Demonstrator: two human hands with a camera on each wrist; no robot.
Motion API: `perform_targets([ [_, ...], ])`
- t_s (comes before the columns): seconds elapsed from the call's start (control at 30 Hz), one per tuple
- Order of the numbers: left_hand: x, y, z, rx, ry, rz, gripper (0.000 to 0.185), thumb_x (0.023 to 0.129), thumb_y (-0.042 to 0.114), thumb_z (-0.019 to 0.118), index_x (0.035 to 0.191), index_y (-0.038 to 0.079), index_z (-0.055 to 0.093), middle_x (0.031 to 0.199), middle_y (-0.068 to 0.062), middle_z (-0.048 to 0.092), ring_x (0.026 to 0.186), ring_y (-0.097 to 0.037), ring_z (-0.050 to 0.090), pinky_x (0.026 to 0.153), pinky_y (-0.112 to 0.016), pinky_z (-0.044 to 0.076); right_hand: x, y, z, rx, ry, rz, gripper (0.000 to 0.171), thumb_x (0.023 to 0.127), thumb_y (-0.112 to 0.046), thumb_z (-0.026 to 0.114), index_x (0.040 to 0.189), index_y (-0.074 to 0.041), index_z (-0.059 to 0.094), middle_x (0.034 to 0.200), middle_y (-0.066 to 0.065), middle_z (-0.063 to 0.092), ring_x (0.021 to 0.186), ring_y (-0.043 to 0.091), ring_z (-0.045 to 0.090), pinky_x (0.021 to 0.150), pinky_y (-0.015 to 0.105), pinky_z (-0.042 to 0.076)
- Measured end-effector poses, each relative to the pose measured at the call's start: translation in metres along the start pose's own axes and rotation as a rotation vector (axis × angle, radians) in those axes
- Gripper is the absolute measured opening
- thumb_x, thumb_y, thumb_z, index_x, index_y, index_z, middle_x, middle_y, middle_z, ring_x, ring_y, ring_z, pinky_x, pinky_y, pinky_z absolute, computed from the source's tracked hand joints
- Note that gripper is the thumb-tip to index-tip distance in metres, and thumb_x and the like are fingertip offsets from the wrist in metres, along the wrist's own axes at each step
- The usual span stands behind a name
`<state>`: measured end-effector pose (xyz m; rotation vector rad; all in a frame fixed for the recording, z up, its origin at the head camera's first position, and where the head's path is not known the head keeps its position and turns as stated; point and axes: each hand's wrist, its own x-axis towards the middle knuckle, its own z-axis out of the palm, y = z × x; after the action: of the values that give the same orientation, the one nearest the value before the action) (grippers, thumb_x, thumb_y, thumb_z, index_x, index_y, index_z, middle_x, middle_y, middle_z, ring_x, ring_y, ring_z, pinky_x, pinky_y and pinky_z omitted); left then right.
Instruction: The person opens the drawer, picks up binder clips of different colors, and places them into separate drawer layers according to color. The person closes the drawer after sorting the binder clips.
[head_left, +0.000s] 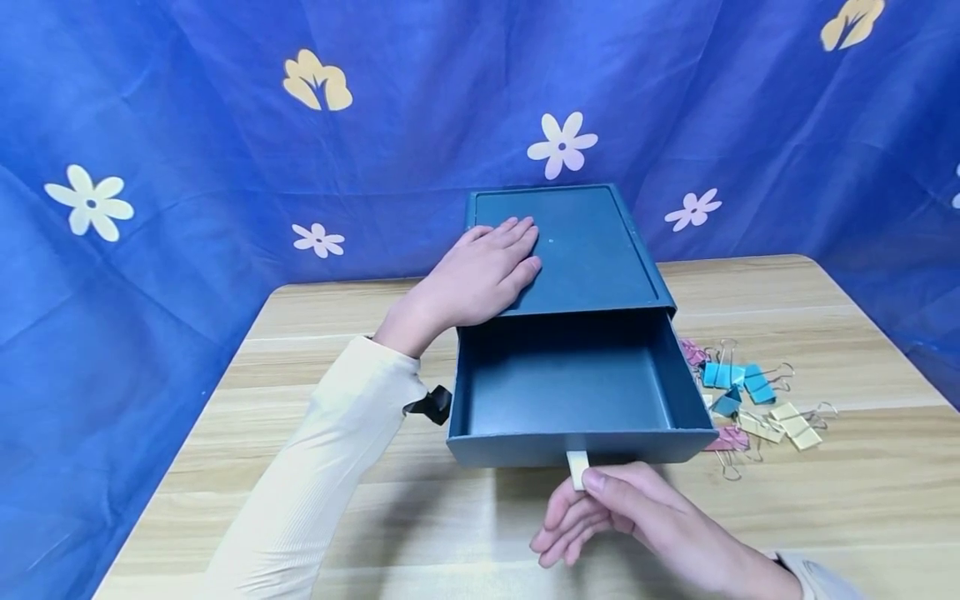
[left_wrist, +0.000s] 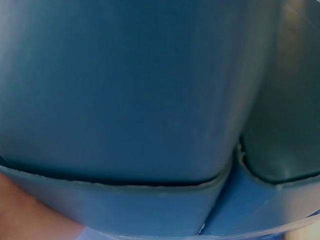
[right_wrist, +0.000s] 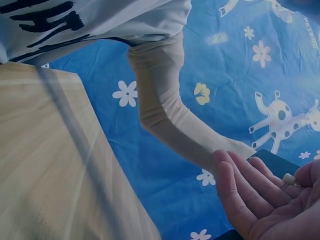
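A dark blue storage box (head_left: 588, 229) stands on the table with its drawer (head_left: 562, 387) pulled far out toward me. Nothing lies on the part of the drawer floor that shows. My left hand (head_left: 483, 275) rests flat on the box's top, fingers spread toward the back. Below the drawer front, my right hand (head_left: 622, 512) pinches a white pull tab (head_left: 577, 468) between thumb and forefinger, the other fingers loosely bent. In the right wrist view, this hand (right_wrist: 275, 200) has the tab's pale end (right_wrist: 289, 179) by the thumb. Blue box panels (left_wrist: 125, 100) fill most of the left wrist view.
Several binder clips (head_left: 761, 427) in pink, blue and cream lie in a loose heap right of the drawer. The wooden table (head_left: 300, 375) runs back to a blue flowered curtain (head_left: 420, 125). A black piece (head_left: 437, 406) sits by the left wrist, beside the drawer.
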<state>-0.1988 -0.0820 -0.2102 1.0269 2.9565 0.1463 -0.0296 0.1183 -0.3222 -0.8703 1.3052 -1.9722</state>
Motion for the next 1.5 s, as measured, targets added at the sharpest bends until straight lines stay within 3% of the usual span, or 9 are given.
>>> perform_targets([
  [0.27,0.003,0.001,0.0,-0.008,-0.011,0.007,0.054,0.106,0.033,0.026,0.153,0.005,0.023,0.16,-0.008,0.017,0.147,-0.021,0.012,0.117,-0.038,0.011,-0.003,0.002,-0.003,-0.039,0.011,0.02,0.049,0.106,-0.01,0.013,0.118,0.017,0.052,0.115,0.029,0.063,0.103,0.03,0.066,0.087,0.04,0.053],
  [0.33,0.004,0.001,0.0,-0.012,-0.011,0.008,0.054,0.106,0.033,0.026,0.153,0.005,0.023,0.16,-0.008,0.018,0.147,-0.021,0.012,0.117,-0.038,0.011,-0.008,0.004,-0.007,-0.075,0.025,0.089,0.047,0.107,-0.012,0.016,0.122,0.013,0.053,0.116,0.024,0.064,0.104,0.028,0.066,0.089,0.038,0.052],
  [0.5,0.003,-0.001,-0.001,-0.017,-0.008,0.0,0.054,0.106,0.034,0.026,0.153,0.005,0.023,0.16,-0.008,0.017,0.148,-0.021,0.011,0.117,-0.038,0.011,-0.029,0.016,-0.027,-0.278,0.015,0.167,0.029,0.105,-0.008,0.037,0.123,0.002,0.058,0.114,0.014,0.067,0.102,0.027,0.066,0.089,0.033,0.052],
  [0.57,0.003,-0.002,-0.001,-0.015,-0.004,-0.001,0.054,0.106,0.033,0.027,0.152,0.005,0.023,0.16,-0.008,0.018,0.148,-0.021,0.011,0.117,-0.038,0.011,-0.039,0.022,-0.037,-0.393,0.037,0.129,0.024,0.101,-0.004,0.045,0.12,0.001,0.059,0.11,0.014,0.067,0.099,0.026,0.066,0.086,0.033,0.053],
  [0.77,0.003,-0.002,-0.001,-0.014,0.003,0.003,0.055,0.106,0.033,0.027,0.152,0.004,0.024,0.159,-0.009,0.018,0.147,-0.022,0.012,0.117,-0.038,0.011,-0.068,0.022,-0.063,-0.691,0.272,0.119,0.018,0.095,-0.008,0.06,0.111,-0.005,0.066,0.103,0.007,0.07,0.091,0.019,0.067,0.078,0.028,0.055],
  [0.97,0.002,0.0,0.0,-0.022,0.01,0.003,0.054,0.106,0.033,0.028,0.152,0.004,0.025,0.159,-0.009,0.019,0.147,-0.022,0.012,0.117,-0.038,0.011,-0.086,0.014,-0.077,-1.182,0.584,0.015,0.021,0.079,-0.006,0.077,0.093,-0.021,0.072,0.086,-0.012,0.068,0.077,0.003,0.063,0.072,0.018,0.049],
  [1.03,0.002,0.0,0.0,-0.025,0.012,0.004,0.054,0.106,0.033,0.028,0.152,0.004,0.025,0.159,-0.009,0.019,0.147,-0.022,0.013,0.117,-0.038,0.011,-0.091,0.013,-0.082,-1.278,0.628,-0.038,0.029,0.073,-0.001,0.081,0.087,-0.024,0.071,0.084,-0.015,0.067,0.076,0.0,0.062,0.079,0.014,0.046],
  [1.23,0.0,0.0,0.0,-0.027,0.014,-0.004,0.054,0.106,0.033,0.029,0.152,0.004,0.025,0.159,-0.009,0.019,0.147,-0.022,0.013,0.117,-0.038,0.011,-0.102,0.011,-0.095,-1.452,0.688,-0.132,0.041,0.059,0.007,0.084,0.083,-0.025,0.071,0.089,-0.011,0.071,0.106,-0.008,0.057,0.092,0.003,0.034],
  [1.5,0.001,0.0,0.001,-0.03,0.018,0.005,0.054,0.106,0.033,0.029,0.152,0.004,0.025,0.159,-0.009,0.02,0.147,-0.022,0.013,0.117,-0.038,0.011,-0.116,0.011,-0.107,-1.648,0.755,-0.132,0.042,0.056,0.0,0.085,0.09,-0.023,0.075,0.09,-0.006,0.073,0.083,0.019,0.068,0.089,0.003,0.035],
])
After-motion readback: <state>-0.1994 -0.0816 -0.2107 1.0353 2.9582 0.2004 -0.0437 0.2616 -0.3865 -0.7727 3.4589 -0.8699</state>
